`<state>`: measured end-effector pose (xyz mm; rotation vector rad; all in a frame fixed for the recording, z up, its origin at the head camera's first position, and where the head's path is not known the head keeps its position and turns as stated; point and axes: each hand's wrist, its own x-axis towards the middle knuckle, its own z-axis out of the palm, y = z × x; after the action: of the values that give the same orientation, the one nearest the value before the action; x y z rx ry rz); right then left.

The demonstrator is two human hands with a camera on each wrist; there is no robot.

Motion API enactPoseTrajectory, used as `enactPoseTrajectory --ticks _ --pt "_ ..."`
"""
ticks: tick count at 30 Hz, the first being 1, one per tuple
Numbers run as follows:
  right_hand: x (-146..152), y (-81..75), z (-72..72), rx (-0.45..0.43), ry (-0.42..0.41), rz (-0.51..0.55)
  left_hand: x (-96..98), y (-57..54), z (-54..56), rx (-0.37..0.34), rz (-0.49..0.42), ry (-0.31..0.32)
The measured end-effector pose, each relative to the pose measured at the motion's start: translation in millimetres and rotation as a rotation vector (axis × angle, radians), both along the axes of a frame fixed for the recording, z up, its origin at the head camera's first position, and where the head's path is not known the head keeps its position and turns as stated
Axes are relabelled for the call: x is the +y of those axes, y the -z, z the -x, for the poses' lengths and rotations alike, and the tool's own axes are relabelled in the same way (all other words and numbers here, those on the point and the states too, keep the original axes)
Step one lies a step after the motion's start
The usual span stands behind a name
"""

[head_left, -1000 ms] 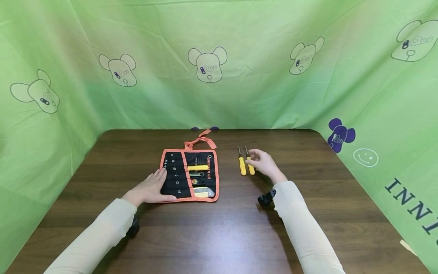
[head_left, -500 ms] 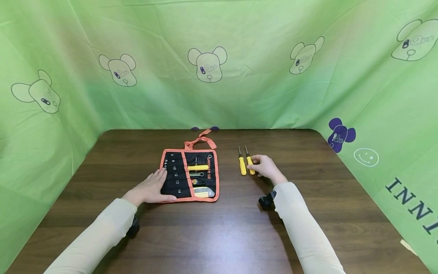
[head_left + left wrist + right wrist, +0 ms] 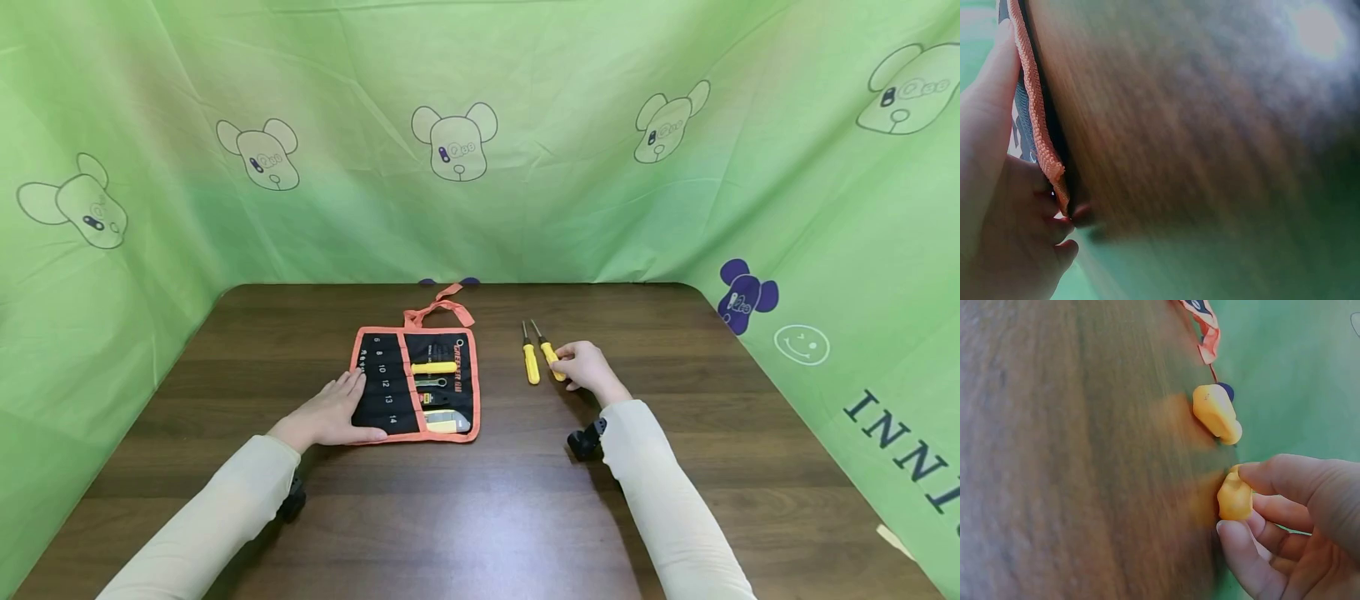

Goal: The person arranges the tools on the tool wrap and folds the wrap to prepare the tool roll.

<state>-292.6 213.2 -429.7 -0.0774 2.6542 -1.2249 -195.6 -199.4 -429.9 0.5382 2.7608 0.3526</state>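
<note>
My left hand [image 3: 330,412] rests with fairly straight fingers on the left part of a black tool pouch [image 3: 403,396] with orange trim, lying unrolled. In the left wrist view the thumb lies along the orange edging [image 3: 1036,112]. My right hand [image 3: 588,367] pinches the yellow handle of a screwdriver [image 3: 550,354] between thumb and fingers; its shaft points away. Just left of it a second yellow-handled screwdriver [image 3: 531,364] lies on the table. In the right wrist view the pinched handle [image 3: 1235,500] shows end-on between the fingertips.
Pouch pockets hold a yellow handle [image 3: 435,367], a small wrench [image 3: 441,382], a partly hidden item with a yellow label [image 3: 427,399] and a utility knife [image 3: 447,422]. Orange ties [image 3: 438,310] trail behind the pouch. A green printed curtain [image 3: 360,225] surrounds the brown table [image 3: 420,517].
My right hand has come down onto the right screwdriver and pinched its handle. That screwdriver has turned slightly, its tip swinging left. The left hand and pouch have stayed put.
</note>
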Motion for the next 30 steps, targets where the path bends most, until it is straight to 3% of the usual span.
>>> enactPoseTrajectory --ticks 19,30 --pt "4 -8.5 5.0 0.097 0.038 0.118 0.8 -1.4 -0.8 0.004 0.006 -0.006" --pt "-2 -19.2 8.8 0.176 0.022 0.105 0.6 0.5 -0.9 0.006 0.001 -0.002"
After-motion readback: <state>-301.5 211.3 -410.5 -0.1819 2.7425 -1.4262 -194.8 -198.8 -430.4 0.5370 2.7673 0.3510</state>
